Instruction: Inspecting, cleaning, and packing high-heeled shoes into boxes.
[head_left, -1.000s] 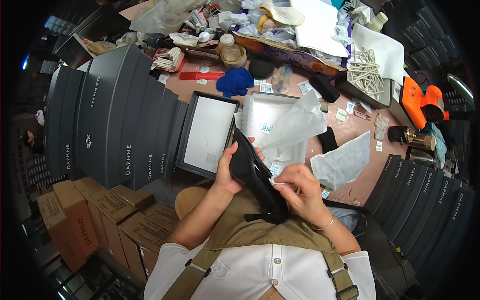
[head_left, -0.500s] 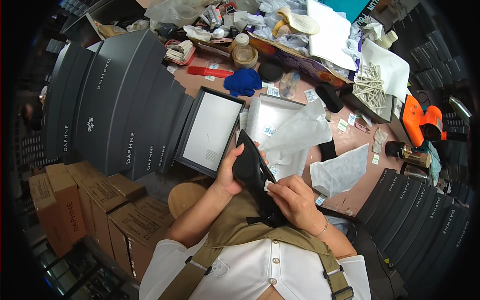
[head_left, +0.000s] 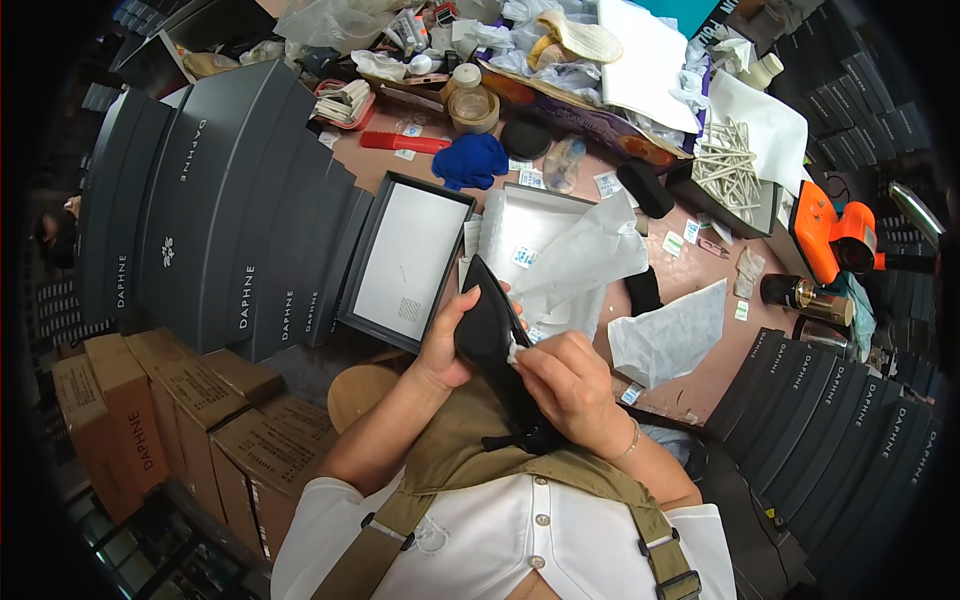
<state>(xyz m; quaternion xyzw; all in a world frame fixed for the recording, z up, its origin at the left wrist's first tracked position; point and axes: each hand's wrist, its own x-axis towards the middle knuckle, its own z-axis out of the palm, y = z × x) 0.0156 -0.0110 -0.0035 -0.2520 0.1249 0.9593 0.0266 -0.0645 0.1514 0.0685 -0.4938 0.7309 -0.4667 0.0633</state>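
A black pointed shoe (head_left: 485, 335) is held up in front of my apron, its toe toward the table and its sole partly turned to me. My left hand (head_left: 446, 345) is closed around its front part, thumb on the sole side. In my right hand (head_left: 572, 385) the fingers pinch a small white wad (head_left: 516, 352), tissue or cloth, against the shoe's right side. The shoe's heel end, with a strap, lies close to my apron, partly behind my right hand. Beyond the shoe stands an open white-lined box (head_left: 497, 225) with tissue paper (head_left: 590, 255) in it.
Left of it lies a dark box lid (head_left: 395, 265), beside tall stacks of grey shoe boxes (head_left: 225, 200). A blue cloth (head_left: 470, 162), red comb (head_left: 400, 141) and black brush-like piece (head_left: 645, 188) lie farther back. An orange tool (head_left: 835, 235) and more shoe boxes (head_left: 820, 400) are at right.
My right hand and the white wad have shifted slightly along the shoe's side toward the toe. The whole view has moved a little; my left hand keeps its hold.
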